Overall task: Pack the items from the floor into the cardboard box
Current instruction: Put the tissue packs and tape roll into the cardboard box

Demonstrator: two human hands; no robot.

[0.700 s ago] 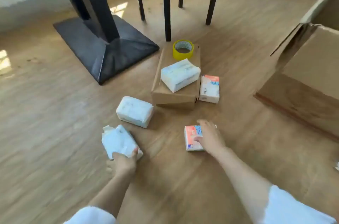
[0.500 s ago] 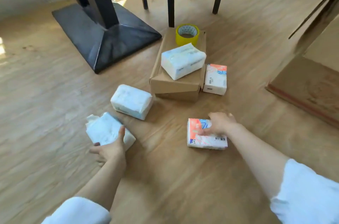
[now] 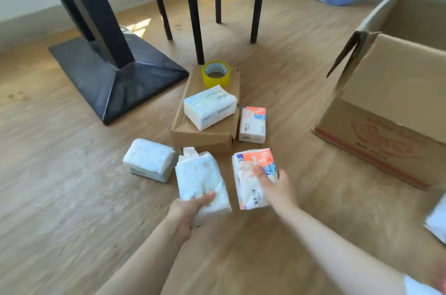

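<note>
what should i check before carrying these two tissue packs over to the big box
1. Left hand grips the white tissue pack: ok, thumb on top, pack raised.
2. Right hand grips the orange tissue pack: ok, fingers wrapped round its edge.
3. Cardboard box open on top: ok, flaps stand up.
4. Room inside the box: cannot tell, its inside is mostly out of view.
5. Floor between hands and box clear: ok, bare wood.
6. Items left: not ok, three packs, tape roll and flat carton remain.

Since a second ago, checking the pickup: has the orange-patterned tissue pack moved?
Yes. The orange-patterned tissue pack has risen off the floor in the right hand, now overlapping the flat cardboard box.
</note>
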